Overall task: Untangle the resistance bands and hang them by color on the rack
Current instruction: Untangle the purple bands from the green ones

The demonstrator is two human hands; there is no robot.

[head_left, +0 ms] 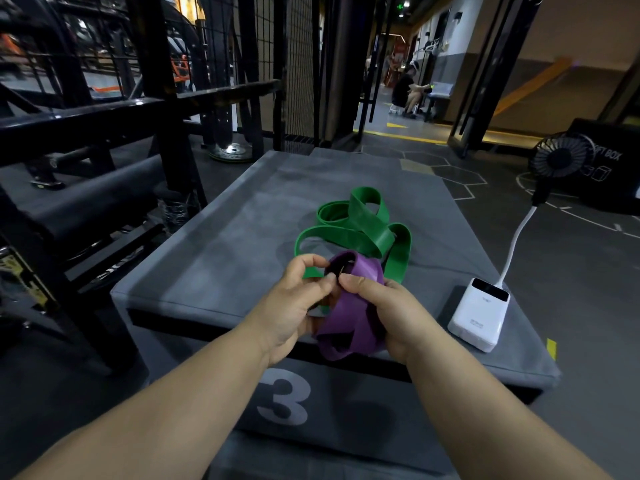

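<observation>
Surface: grey padded box (214, 258) marked 3, gym floor around.
Far left: black rack (104, 112).
Left hand (294, 303): fingers pinching the purple band (349, 317) at its top loop.
Band's place: bunched between both hands, over the box's near edge.
Right hand (384, 313): fingers curled round it.
Green band (363, 230): coiled on the box just behind.
Right: white power bank (479, 318), cabled fan (561, 157).

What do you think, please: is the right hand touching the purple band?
Touching. The head view shows the right hand curled round the bunched purple band, with its thumb pressed on top.
</observation>
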